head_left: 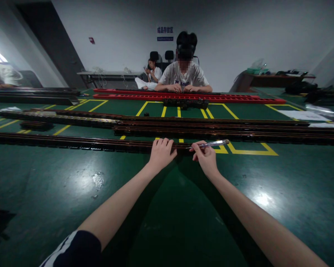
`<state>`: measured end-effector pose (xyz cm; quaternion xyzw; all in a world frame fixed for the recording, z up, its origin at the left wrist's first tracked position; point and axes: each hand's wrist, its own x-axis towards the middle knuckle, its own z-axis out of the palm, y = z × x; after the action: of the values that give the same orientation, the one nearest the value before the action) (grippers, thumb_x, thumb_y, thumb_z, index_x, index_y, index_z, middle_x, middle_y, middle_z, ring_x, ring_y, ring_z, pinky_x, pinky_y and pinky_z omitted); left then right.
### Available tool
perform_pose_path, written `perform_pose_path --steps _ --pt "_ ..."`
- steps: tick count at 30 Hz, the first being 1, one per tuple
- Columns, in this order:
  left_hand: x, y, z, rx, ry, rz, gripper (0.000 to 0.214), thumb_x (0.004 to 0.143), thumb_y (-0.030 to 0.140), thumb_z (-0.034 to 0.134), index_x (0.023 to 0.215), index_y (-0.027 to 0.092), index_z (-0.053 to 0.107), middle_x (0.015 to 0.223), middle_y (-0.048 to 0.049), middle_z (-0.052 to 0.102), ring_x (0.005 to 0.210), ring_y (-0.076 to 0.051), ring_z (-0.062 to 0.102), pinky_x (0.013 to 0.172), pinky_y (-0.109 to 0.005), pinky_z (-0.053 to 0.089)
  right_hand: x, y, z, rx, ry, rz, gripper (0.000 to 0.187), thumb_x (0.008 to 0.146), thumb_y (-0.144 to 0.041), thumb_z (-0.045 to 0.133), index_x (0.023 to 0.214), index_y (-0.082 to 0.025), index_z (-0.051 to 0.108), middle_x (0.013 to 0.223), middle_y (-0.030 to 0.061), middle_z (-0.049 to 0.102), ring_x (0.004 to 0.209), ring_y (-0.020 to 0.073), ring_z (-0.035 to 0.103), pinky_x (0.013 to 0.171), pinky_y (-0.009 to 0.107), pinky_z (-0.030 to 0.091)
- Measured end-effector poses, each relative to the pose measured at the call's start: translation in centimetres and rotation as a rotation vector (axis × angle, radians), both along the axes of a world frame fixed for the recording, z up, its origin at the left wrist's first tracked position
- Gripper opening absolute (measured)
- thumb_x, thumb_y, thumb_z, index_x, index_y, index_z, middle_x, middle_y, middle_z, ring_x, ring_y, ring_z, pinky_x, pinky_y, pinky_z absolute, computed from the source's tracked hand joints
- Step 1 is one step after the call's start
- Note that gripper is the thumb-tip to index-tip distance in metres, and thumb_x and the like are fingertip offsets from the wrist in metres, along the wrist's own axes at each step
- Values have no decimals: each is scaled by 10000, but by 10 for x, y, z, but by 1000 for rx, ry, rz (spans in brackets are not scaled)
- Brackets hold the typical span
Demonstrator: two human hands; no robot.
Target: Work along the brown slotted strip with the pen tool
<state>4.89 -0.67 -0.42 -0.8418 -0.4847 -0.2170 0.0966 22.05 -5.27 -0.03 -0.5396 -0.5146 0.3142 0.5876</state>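
My left hand (161, 152) lies over a long dark rail (100, 144), fingers bent across its top and thumb out to the right, holding it against the table. Pinched in my right hand (206, 157) is a slim screwdriver (215, 143) with a clear handle. Its thin shaft points left, and the tip is at the rail's right end, just beside my left thumb. Whether the tip touches the rail cannot be made out.
Behind my hands lie several long dark rails (225, 130) in a bundle. Farther off are red slotted strips (239, 98) and a dark part (185, 104). Yellow tape (253, 152) marks the green table (72, 207). A person (183, 74) works opposite; another (154, 72) sits behind.
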Motion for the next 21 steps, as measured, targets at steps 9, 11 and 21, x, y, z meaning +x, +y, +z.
perform_pose_path --steps 9,11,21 --pt "-1 1 -1 1 -6 -3 382 901 384 385 1130 160 594 1122 -106 632 1054 -236 570 968 -430 443 0 0 -1 25 -116 -36 472 799 -589 540 847 -121 560 760 63 653 445 46 511 428 168 418" --pt "-1 1 -1 7 -9 -7 375 898 380 397 1132 164 596 1123 -106 633 1053 -232 571 967 -424 444 0 0 -1 32 -122 -41 467 804 -587 534 842 -123 560 755 63 655 443 46 510 433 167 416" --pt "-1 1 0 4 -9 -9 376 898 382 399 1133 164 596 1114 -105 637 1049 -232 573 957 -419 448 2 0 -1 8 -143 -23 474 798 -595 538 847 -124 560 786 66 663 458 50 523 444 170 422"
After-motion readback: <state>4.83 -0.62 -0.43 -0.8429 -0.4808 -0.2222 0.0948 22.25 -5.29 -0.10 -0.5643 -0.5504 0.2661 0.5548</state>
